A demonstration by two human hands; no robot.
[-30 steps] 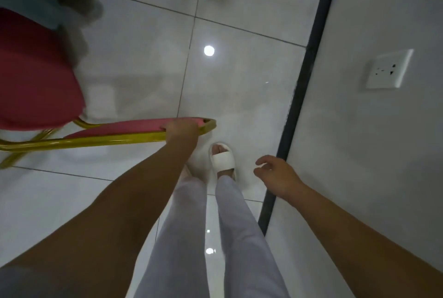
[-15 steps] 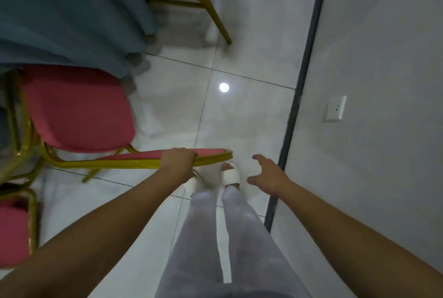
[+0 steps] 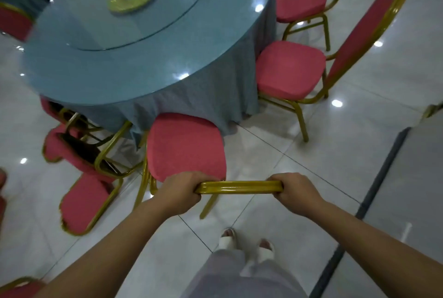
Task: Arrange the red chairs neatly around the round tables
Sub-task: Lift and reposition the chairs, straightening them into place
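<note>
Since 0.5 s ago the right hand (image 3: 295,190), then spread and free by the wall, is found brought onto the gold top rail (image 3: 237,187), which was gripped by the left hand (image 3: 181,186) alone, and the view is lifted so that the round table (image 3: 107,77) is taken in. At the left a toppled chair (image 3: 79,202) is seen lying on its side on the tiles, just beside the red chair (image 3: 185,146) being handled, so the push is best kept straight and slow, lest the gold legs be caught on it. The held chair's seat is already set against the blue tablecloth (image 3: 203,99), its front edge touching or just under the hem. Only a small, even correction is judged to be needed, with equal force applied at both ends of the rail so that the seat is squared to the table's edge. Spacing should be matched to the neighbouring chair (image 3: 290,70) at the right, which is set close to the cloth. As for pose, the left hand is closed over the rail's left end, knuckles up and fingers wrapped under. The right hand is curled likewise round the right end, and both forearms are held extended forward and slightly converging.
</note>
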